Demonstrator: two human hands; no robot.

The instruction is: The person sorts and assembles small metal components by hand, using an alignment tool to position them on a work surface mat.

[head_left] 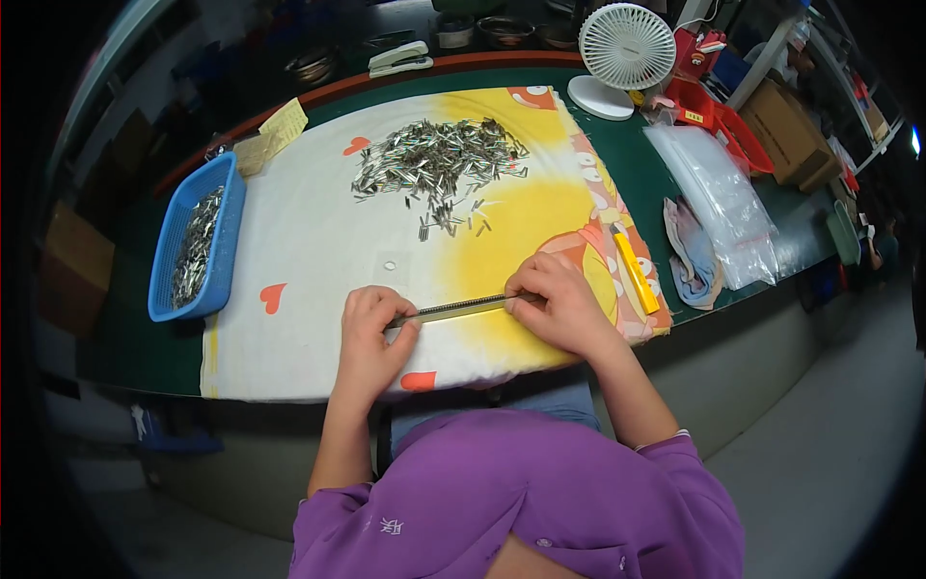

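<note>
Between my two hands lies a long thin dark metallic strip (461,308), with fine, even marks along its length like small pieces lined up side by side. My left hand (374,330) pinches its left end between thumb and fingers. At the other end, my right hand (555,301) is closed on it the same way. Both hands are low over the patterned cloth (309,241). Beyond them, a loose pile of small shiny metal pins (439,159) is spread on the cloth. A small clear square (390,267) with a whitish ring on it lies just past my left hand.
A blue basket (230,232) with more metal pieces stands left. To the right lie a yellow utility knife (637,272), a crumpled rag (693,253) and clear plastic bags (719,193). At the back are a white fan (627,48), a stapler (399,60) and red bins (690,101).
</note>
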